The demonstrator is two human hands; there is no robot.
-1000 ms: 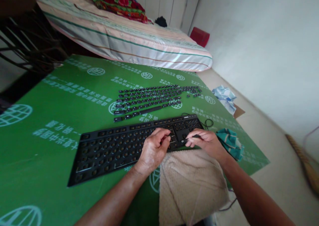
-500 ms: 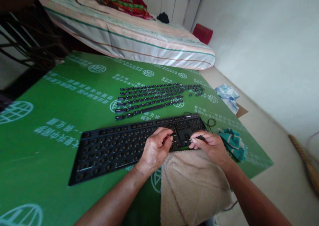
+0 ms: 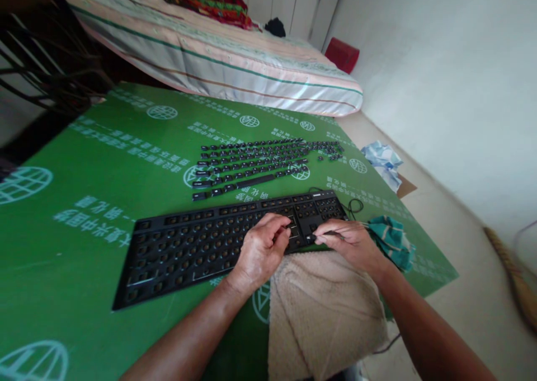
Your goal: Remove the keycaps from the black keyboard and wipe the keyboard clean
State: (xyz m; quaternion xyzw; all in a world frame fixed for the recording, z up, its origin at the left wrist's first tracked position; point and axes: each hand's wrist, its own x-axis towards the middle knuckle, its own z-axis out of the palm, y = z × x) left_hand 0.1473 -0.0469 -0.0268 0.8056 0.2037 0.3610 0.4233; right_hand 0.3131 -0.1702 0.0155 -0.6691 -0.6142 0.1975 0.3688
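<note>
A black keyboard (image 3: 180, 252) with its keycaps off lies slantwise on the green table sheet. My left hand (image 3: 262, 249) rests on its right-hand part, the fingers curled together. What they hold, if anything, is hidden. In my right hand (image 3: 350, 241) is a thin dark pen-like tool (image 3: 334, 234), gripped between thumb and fingers, with its working end low over the arrow-key area. Several loose black keycaps (image 3: 255, 182) are laid out in rows behind the keyboard, and smaller ones (image 3: 331, 151) cluster at the right end of those rows.
A beige cloth (image 3: 325, 319) hangs at the near edge below my hands. To the right of the keyboard are its coiled cable (image 3: 356, 206) and a crumpled teal cloth (image 3: 390, 241). A bed (image 3: 235, 67) stands beyond the green table (image 3: 100, 163), and a white wall is on the right.
My right hand has shifted slightly left with the tool, its end now nearer the left arrow-key area. My left hand keeps its place on the keyboard.
</note>
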